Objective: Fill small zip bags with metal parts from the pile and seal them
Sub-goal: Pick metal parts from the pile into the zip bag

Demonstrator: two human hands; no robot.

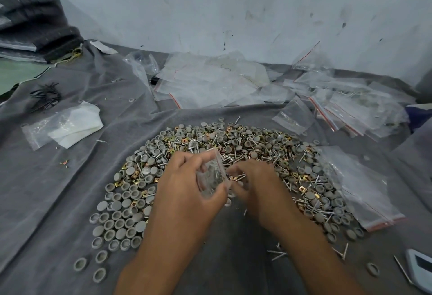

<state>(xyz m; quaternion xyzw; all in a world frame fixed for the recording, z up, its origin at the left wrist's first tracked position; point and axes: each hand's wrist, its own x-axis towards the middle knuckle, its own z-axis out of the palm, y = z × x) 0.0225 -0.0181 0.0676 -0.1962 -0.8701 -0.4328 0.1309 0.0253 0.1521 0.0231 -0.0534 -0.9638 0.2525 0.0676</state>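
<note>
L hand (187, 184) w/ zip bag (211, 175) mid-pile (257, 154)

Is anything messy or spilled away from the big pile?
Yes. A few grey caps and loose screws lie scattered on the grey cloth, apart from the main pile. The left hand holds a small zip bag while the right hand pinches parts at its mouth.
</note>
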